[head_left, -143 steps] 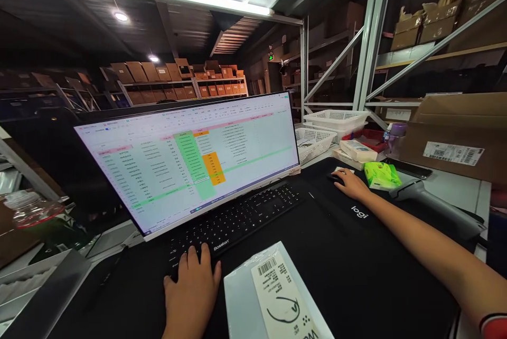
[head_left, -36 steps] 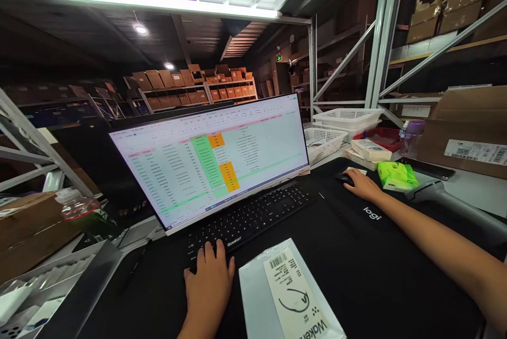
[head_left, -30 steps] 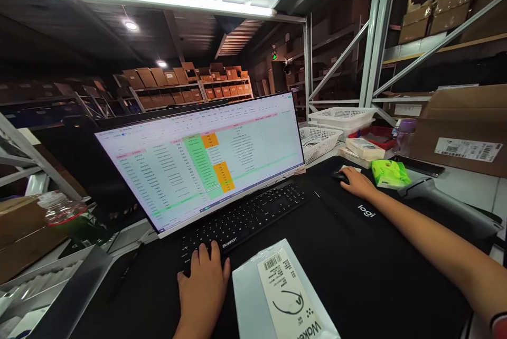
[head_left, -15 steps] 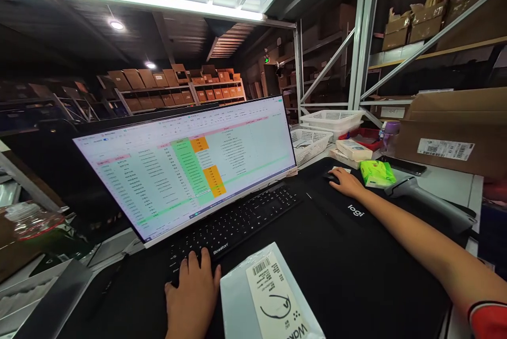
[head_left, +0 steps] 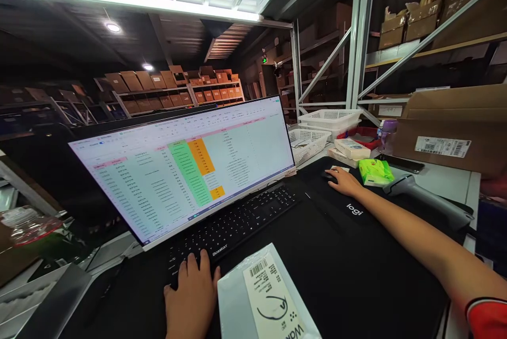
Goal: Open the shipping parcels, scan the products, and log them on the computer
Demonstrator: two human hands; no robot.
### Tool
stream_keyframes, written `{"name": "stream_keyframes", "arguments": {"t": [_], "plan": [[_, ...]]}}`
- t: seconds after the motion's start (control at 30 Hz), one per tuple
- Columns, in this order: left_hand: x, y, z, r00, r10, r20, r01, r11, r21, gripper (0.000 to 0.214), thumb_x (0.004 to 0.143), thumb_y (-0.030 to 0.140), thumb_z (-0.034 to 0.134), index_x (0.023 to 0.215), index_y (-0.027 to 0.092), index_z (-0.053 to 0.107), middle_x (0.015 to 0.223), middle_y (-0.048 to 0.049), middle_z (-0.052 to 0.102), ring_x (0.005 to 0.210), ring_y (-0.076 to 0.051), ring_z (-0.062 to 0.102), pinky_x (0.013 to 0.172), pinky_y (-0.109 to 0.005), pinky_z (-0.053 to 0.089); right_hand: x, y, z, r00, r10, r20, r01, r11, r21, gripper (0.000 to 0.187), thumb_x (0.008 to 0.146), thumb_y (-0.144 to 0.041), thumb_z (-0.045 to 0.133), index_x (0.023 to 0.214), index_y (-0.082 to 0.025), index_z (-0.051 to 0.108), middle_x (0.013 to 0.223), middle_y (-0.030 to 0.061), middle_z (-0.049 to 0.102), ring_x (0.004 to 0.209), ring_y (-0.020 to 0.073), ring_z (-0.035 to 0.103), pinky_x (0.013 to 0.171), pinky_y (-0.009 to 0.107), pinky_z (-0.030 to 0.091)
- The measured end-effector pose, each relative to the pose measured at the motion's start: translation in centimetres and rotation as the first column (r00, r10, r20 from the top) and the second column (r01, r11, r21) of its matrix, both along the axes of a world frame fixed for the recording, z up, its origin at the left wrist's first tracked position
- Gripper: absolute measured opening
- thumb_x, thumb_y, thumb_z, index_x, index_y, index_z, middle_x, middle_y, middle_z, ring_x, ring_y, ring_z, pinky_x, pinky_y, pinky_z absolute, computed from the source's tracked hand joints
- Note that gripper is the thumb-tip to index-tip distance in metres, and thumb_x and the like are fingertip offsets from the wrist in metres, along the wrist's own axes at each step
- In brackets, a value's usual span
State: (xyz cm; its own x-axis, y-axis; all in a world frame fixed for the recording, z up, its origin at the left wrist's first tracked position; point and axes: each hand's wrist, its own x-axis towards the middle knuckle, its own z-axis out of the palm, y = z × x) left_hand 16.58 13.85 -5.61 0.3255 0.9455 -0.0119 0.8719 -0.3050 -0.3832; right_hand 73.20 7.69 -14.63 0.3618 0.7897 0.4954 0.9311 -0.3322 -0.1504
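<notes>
My left hand [head_left: 191, 294] lies with its fingers spread at the near left end of a black keyboard [head_left: 237, 228], fingertips on or just over the keys. Over on the right, my right hand [head_left: 344, 181] is curled over a dark computer mouse [head_left: 327, 174], most of which it hides. A monitor [head_left: 253, 154] behind the keyboard displays a spreadsheet with green and orange columns. Close by my left thumb lies a pale box [head_left: 233, 297] bearing a white barcode label with a line drawing on it. All of these stand on a black desk mat [head_left: 356, 265].
Right of the mouse are a green packet [head_left: 375, 172], a grey barcode scanner [head_left: 428, 200] and a phone [head_left: 402, 163]. White baskets [head_left: 311, 143] and a cardboard box [head_left: 447, 128] stand behind. A clear bottle [head_left: 27, 228] and an open grey box [head_left: 47, 302] are at left.
The spreadsheet has scrolled: the orange cells and text rows sit differently on the screen. Both hands stay in place; the whole view has shifted slightly.
</notes>
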Motion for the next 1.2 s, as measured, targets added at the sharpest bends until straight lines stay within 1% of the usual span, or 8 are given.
{"name": "stream_keyframes", "arguments": {"t": [0.23, 0.37, 0.43, 0.63, 0.73, 0.93, 1.1, 1.2], "plan": [[0.4, -0.6, 0.8, 1.0, 0.004, -0.015, -0.004, 1.0, 0.001, 0.061, 0.1, 0.024, 0.037, 0.159, 0.011, 0.032, 0.165, -0.0175, 0.036, 0.151, -0.031, 0.038, 0.109, -0.054, 0.048, 0.0, 0.0, 0.1, 1.0, 0.014, -0.01, -0.014, 1.0, 0.003, 0.049, 0.091, -0.036, 0.061, 0.138, -0.022, 0.062, 0.137, 0.0144, 0.059, 0.118, 0.0298, 0.064, 0.105, 0.043, 0.051], [0.4, -0.5, 0.7, 1.0, 0.023, 0.01, -0.023, 1.0, 0.001, 0.061, 0.1, 0.023, 0.037, 0.159, 0.012, 0.032, 0.165, -0.0175, 0.036, 0.151, -0.031, 0.038, 0.11, -0.054, 0.048, 0.4, 0.2, -0.3, 1.0, 0.022, -0.017, -0.022, 1.0, -0.002, 0.05, 0.092, -0.035, 0.06, 0.14, -0.022, 0.062, 0.139, 0.0148, 0.057, 0.121, 0.0308, 0.062, 0.107, 0.044, 0.049], [0.0, -0.1, 0.0, 0.999, 0.002, 0.039, -0.003, 1.0, 0.018, 0.061, 0.099, 0.023, 0.038, 0.159, 0.011, 0.034, 0.164, -0.0186, 0.038, 0.15, -0.032, 0.039, 0.109, -0.055, 0.048, 0.5, 0.3, -0.5, 1.0, 0.023, -0.017, -0.023, 1.0, 0.009, 0.051, 0.092, -0.036, 0.06, 0.141, -0.023, 0.062, 0.138, 0.0141, 0.057, 0.122, 0.0305, 0.062, 0.107, 0.044, 0.049], [-2.0, 2.4, -3.4, 0.98, -0.133, 0.15, 0.121, 0.989, 0.09, 0.066, 0.094, 0.026, 0.042, 0.157, 0.007, 0.037, 0.159, -0.0264, 0.041, 0.145, -0.04, 0.043, 0.1, -0.063, 0.05, 0.7, 0.2, -0.6, 0.999, 0.031, -0.026, -0.03, 0.998, 0.059, 0.051, 0.088, -0.035, 0.063, 0.138, -0.024, 0.059, 0.13, 0.0132, 0.061, 0.118, 0.0294, 0.063, 0.105, 0.043, 0.05], [-2.4, 2.7, -4.0, 0.971, -0.161, 0.175, 0.144, 0.984, 0.108, 0.066, 0.093, 0.024, 0.038, 0.156, 0.007, 0.038, 0.158, -0.027, 0.042, 0.144, -0.04, 0.043, 0.1, -0.064, 0.049, 0.6, 0.1, -0.5, 0.999, 0.027, -0.02, -0.026, 0.999, 0.046, 0.048, 0.089, -0.035, 0.063, 0.136, -0.024, 0.061, 0.13, 0.0128, 0.061, 0.116, 0.0291, 0.063, 0.104, 0.043, 0.051], [-1.4, 1.3, -2.5, 0.985, -0.096, 0.144, 0.086, 0.994, 0.075, 0.067, 0.094, 0.026, 0.04, 0.157, 0.007, 0.035, 0.161, -0.0252, 0.039, 0.147, -0.038, 0.039, 0.106, -0.062, 0.047, 0.5, 0.2, -0.4, 1.0, 0.012, 0.0, -0.012, 1.0, -0.003, 0.05, 0.091, -0.036, 0.059, 0.14, -0.024, 0.063, 0.138, 0.0133, 0.058, 0.122, 0.0308, 0.063, 0.105, 0.042, 0.051], [-0.6, 0.2, -1.1, 0.992, -0.048, 0.114, 0.043, 0.998, 0.048, 0.063, 0.097, 0.021, 0.034, 0.158, 0.008, 0.034, 0.163, -0.0228, 0.038, 0.149, -0.036, 0.039, 0.108, -0.06, 0.046, 0.2, 0.0, -0.2, 1.0, 0.016, -0.013, -0.015, 0.999, 0.035, 0.055, 0.089, -0.035, 0.061, 0.142, -0.022, 0.058, 0.135, 0.0143, 0.06, 0.121, 0.0306, 0.063, 0.104, 0.041, 0.051], [-0.4, -0.2, -0.7, 0.993, -0.041, 0.11, 0.035, 0.998, 0.057, 0.061, 0.098, 0.02, 0.031, 0.157, 0.008, 0.036, 0.162, -0.0224, 0.04, 0.148, -0.036, 0.041, 0.108, -0.06, 0.046, 0.0, -0.1, 0.0, 0.999, 0.015, -0.031, -0.014, 0.999, 0.049, 0.053, 0.088, -0.036, 0.063, 0.138, -0.021, 0.059, 0.132, 0.0153, 0.061, 0.119, 0.0317, 0.063, 0.102, 0.042, 0.052]]}}
